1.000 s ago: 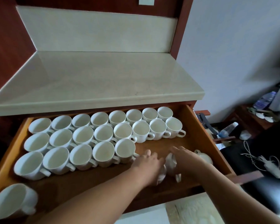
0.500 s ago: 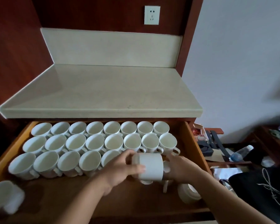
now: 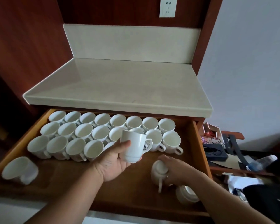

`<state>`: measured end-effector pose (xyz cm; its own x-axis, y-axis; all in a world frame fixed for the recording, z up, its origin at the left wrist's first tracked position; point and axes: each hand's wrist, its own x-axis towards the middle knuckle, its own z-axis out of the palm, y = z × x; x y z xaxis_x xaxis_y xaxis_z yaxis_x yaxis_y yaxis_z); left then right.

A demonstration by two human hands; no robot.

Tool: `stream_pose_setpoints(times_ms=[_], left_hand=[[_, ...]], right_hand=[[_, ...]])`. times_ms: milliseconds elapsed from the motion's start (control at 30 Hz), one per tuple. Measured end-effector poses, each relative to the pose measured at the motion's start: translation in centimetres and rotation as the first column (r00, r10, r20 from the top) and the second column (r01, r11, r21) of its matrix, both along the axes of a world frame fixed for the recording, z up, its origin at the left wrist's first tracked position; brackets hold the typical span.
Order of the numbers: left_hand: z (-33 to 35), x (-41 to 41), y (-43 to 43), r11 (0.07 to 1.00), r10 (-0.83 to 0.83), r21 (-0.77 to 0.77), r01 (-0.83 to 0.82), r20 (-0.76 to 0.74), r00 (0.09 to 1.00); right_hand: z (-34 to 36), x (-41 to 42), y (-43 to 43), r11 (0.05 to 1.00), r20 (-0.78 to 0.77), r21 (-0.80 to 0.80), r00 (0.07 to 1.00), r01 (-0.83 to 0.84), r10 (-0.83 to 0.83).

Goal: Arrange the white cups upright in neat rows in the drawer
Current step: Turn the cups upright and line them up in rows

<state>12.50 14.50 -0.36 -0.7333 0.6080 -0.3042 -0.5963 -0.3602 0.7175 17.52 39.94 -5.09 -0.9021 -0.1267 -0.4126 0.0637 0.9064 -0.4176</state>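
Open wooden drawer (image 3: 199, 152), pulled out under a pale stone countertop (image 3: 120, 84).

Left hand (image 3: 115, 160) is gripping a white ceramic cup (image 3: 133, 147) above the drawer, over the near end of the rows. The held cup is standing with its wide end down and narrower end up; which end is the mouth cannot be told. Its handle is pointing right. Thumb is lying across the cup's left side, fingers wrapping beneath.

Right hand (image 3: 176, 168) is closing over a second white cup (image 3: 158, 172) near the drawer's right front. This cup is lying tipped on the drawer floor, handle hanging toward the front.

A third white cup (image 3: 186, 194) is sitting tilted in the front right corner, just beside the right wrist.

Upright white cups (image 3: 103, 128) are standing in rows at the back: 8 in the far row, 8 in the next, about 5 in the near row, partly hidden by the left hand.

1 lone white cup (image 3: 19, 168) is lying on its side at the drawer's left front, well apart from the hands.
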Motion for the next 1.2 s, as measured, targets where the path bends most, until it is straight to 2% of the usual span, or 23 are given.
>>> stream_pose_setpoints(times_ms=[100, 233, 300, 367, 467, 567, 667, 733, 867, 933, 967, 1067, 1133, 1200], left_hand=[[-0.1, -0.3, 0.0, 0.988, 0.01, -0.155, -0.024, -0.092, 0.996], [-0.4, -1.1, -0.6, 0.96, -0.08, -0.279, 0.027, -0.179, 0.981], [-0.6, -1.3, -0.7, 0.961, -0.091, -0.271, 0.046, -0.154, 0.984], [-0.9, -1.4, -0.7, 0.979, -0.09, -0.191, 0.072, -0.091, 0.992], [-1.4, -1.6, -0.9, 0.997, -0.073, -0.032, 0.074, 0.012, 0.997], [-1.3, -1.8, -0.9, 0.998, -0.032, 0.048, 0.028, 0.088, 0.996], [-1.2, -2.1, -0.8, 1.0, 0.01, -0.025, -0.008, 0.102, 0.995], [-1.0, -2.1, -0.9, 0.996, -0.012, -0.091, 0.015, 0.036, 0.999], [-1.2, -2.3, -1.4, 0.98, -0.086, -0.187, 0.064, -0.115, 0.99], [-1.0, -2.3, -1.5, 0.952, -0.15, -0.294, 0.087, -0.197, 0.969], [-0.9, -2.3, -1.6, 0.929, -0.197, -0.356, 0.103, -0.24, 0.951], [-0.3, -2.3, -1.5, 0.816, -0.401, -0.56, 0.144, -0.368, 0.839], [0.0, -2.3, -1.1, 0.658, -0.577, -0.749, 0.082, -0.431, 0.694], [0.1, -2.3, -0.3, 0.478, -0.736, -0.878, -0.03, -0.419, 0.532]], right_hand=[[0.9, 0.3, 0.0, 0.995, -0.006, -0.078, 0.998, 0.061, -0.062], [2.1, 0.6, 0.3, 0.956, 0.034, -0.241, 0.986, 0.167, -0.164], [2.5, 0.7, 0.5, 0.904, 0.1, -0.34, 0.966, 0.258, -0.238], [2.8, 0.8, 0.4, 0.85, 0.15, -0.4, 0.94, 0.342, -0.307], [2.5, 1.0, 0.4, 0.741, 0.211, -0.493, 0.889, 0.456, -0.407], [1.7, 1.1, 0.6, 0.567, 0.328, -0.61, 0.827, 0.554, -0.456], [1.5, 1.3, 0.6, 0.396, 0.421, -0.704, 0.795, 0.59, -0.437], [1.8, 1.6, 0.8, 0.318, 0.463, -0.74, 0.792, 0.592, -0.398], [1.8, 1.5, 1.3, 0.267, 0.464, -0.764, 0.788, 0.587, -0.405], [1.8, 1.3, 1.2, 0.306, 0.427, -0.735, 0.764, 0.605, -0.484], [1.9, 1.3, 1.0, 0.369, 0.375, -0.698, 0.752, 0.614, -0.542], [2.4, 1.1, 0.4, 0.659, 0.135, -0.436, 0.768, 0.613, -0.626], [2.6, 0.8, 0.2, 0.802, -0.012, -0.254, 0.827, 0.541, -0.562], [2.2, 0.6, 0.3, 0.882, -0.07, -0.105, 0.882, 0.459, -0.467]])
